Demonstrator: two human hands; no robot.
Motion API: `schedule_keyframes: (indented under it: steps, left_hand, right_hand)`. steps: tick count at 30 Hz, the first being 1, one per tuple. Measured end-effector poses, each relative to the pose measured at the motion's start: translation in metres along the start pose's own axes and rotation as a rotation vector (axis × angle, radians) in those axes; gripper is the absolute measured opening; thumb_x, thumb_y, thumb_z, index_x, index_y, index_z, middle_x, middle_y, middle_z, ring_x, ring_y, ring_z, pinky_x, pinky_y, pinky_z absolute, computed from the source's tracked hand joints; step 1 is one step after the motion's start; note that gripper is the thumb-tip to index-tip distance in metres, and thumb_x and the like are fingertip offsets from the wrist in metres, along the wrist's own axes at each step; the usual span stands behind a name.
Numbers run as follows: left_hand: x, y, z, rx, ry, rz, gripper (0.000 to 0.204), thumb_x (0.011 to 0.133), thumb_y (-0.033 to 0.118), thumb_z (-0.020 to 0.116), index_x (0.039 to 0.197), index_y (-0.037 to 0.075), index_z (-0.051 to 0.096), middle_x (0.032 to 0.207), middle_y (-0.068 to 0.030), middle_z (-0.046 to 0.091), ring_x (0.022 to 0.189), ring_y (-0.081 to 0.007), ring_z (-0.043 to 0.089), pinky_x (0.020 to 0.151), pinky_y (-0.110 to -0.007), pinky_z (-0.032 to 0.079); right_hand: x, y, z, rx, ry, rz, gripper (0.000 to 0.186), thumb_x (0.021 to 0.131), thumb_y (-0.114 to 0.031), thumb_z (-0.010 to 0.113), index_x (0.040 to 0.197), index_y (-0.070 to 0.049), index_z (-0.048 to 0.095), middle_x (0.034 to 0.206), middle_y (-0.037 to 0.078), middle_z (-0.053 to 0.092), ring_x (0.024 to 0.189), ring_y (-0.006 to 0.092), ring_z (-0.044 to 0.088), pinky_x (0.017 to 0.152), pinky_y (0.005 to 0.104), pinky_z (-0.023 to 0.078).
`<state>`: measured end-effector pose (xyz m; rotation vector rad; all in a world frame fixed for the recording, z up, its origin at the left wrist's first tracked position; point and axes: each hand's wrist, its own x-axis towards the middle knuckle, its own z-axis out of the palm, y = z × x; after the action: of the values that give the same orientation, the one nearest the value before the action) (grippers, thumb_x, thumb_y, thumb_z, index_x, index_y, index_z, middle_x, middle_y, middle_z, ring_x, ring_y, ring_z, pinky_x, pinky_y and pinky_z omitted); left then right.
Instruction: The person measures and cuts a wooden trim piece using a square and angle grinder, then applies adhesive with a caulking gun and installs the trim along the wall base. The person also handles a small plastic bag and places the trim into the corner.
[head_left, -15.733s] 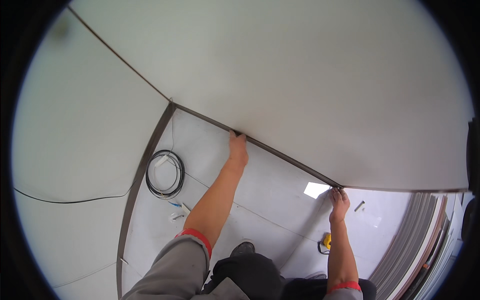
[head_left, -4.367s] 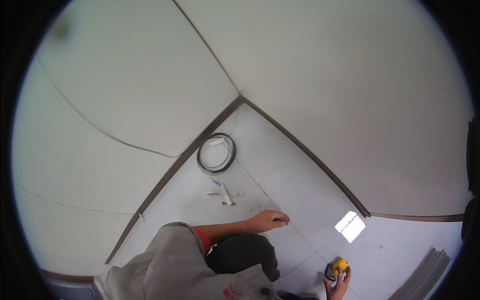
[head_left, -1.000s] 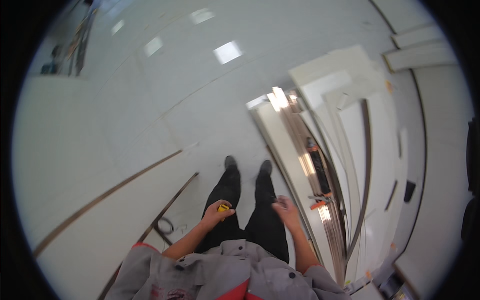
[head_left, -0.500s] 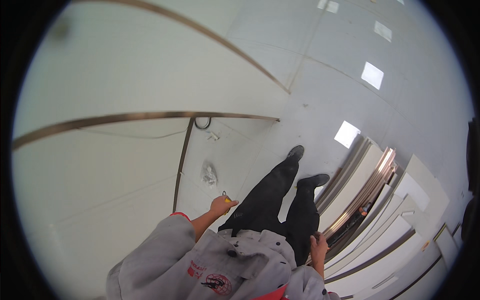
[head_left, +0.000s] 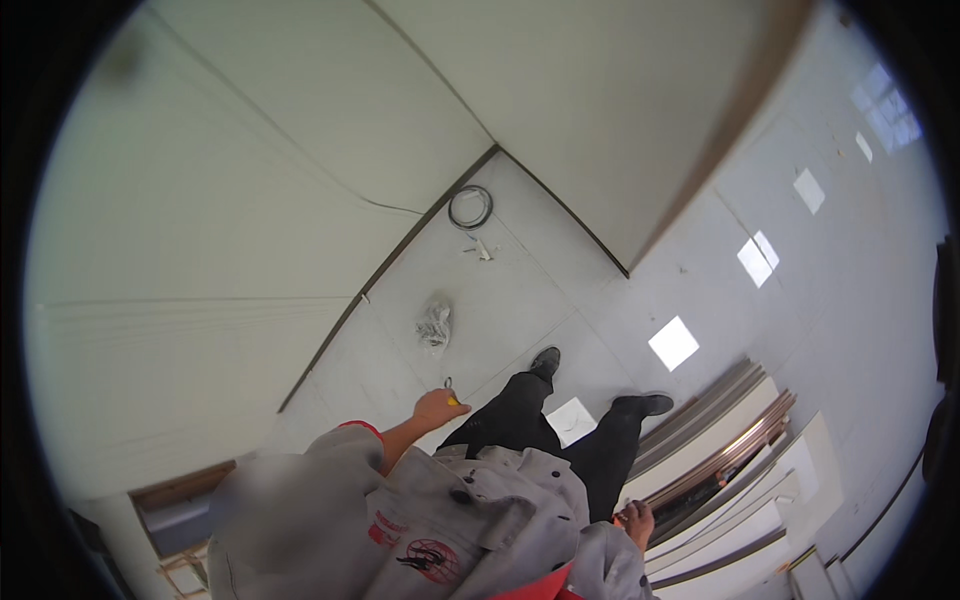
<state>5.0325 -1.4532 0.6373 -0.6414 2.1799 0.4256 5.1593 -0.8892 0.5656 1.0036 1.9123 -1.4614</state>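
My left hand (head_left: 436, 408) is closed around a small yellow tool (head_left: 454, 401), mostly hidden by the fingers. A dark loop (head_left: 448, 383) sticks up beside it; I cannot make out the tool's kind. Low at my right side, my right hand (head_left: 637, 523) has its fingers curled in, with a bit of orange at the fingertips. What it holds is too small to name. Beyond the left hand, a clear plastic bag (head_left: 434, 324) with grey contents lies on the floor.
Pale wall panels (head_left: 250, 220) meet in a corner ahead and left. On the floor there lie a coil of cable (head_left: 470, 207) and a small white piece (head_left: 484, 250). To my right are stacked boards and strips (head_left: 700, 425). A wood-framed opening (head_left: 180, 510) shows lower left.
My view has swung left, and the walled corner with the full cable coil now shows. My legs are in a wider stride. The left hand keeps hold of the yellow tool.
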Motion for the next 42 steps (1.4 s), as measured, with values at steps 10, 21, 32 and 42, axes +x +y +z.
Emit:
schedule_keyframes:
  steps: [10, 21, 32, 42]
  left_hand:
    - [-0.03, -0.212, -0.01, -0.431, 0.12, -0.29, 0.066, 0.077, 0.067, 0.071, 0.092, 0.002, 0.073, 0.094, -0.0188, 0.073, 0.094, -0.0356, 0.071, 0.083, -0.046, 0.054]
    - [0.096, -0.236, 0.032, -0.708, 0.118, -0.025, 0.039, 0.08, 0.045, 0.078, 0.09, 0.008, 0.07, 0.097, -0.0136, 0.064, 0.096, -0.0349, 0.066, 0.084, -0.046, 0.055]
    - [0.305, -0.189, 0.124, -0.922, -0.036, 0.258, 0.041, 0.083, 0.041, 0.077, 0.096, 0.004, 0.067, 0.094, -0.0157, 0.062, 0.091, -0.0353, 0.066, 0.078, -0.047, 0.055]
    - [0.374, -0.191, 0.057, -1.349, 0.137, 0.084, 0.035, 0.08, 0.034, 0.082, 0.091, 0.006, 0.064, 0.087, -0.0103, 0.058, 0.081, -0.0288, 0.063, 0.068, -0.039, 0.053]
  right_hand:
    - [0.007, -0.118, 0.129, -0.397, -0.251, -0.122, 0.033, 0.09, -0.019, 0.069, 0.114, 0.004, 0.069, 0.087, 0.008, 0.071, 0.071, 0.0143, 0.065, 0.063, 0.0273, 0.053]
    - [0.098, -0.231, 0.352, -0.868, -0.405, -0.143, 0.037, 0.087, -0.015, 0.067, 0.115, 0.009, 0.069, 0.096, 0.017, 0.075, 0.081, 0.0201, 0.074, 0.066, 0.0314, 0.061]
    - [0.403, -0.249, 0.862, -1.247, -0.579, -0.975, 0.04, 0.09, -0.022, 0.071, 0.122, 0.001, 0.064, 0.107, 0.02, 0.074, 0.087, 0.0302, 0.074, 0.082, 0.0403, 0.056]
    - [0.533, -0.161, 1.001, -2.037, -0.37, -1.21, 0.032, 0.088, -0.02, 0.07, 0.115, -0.006, 0.06, 0.103, 0.016, 0.064, 0.094, 0.0353, 0.07, 0.077, 0.0478, 0.057]
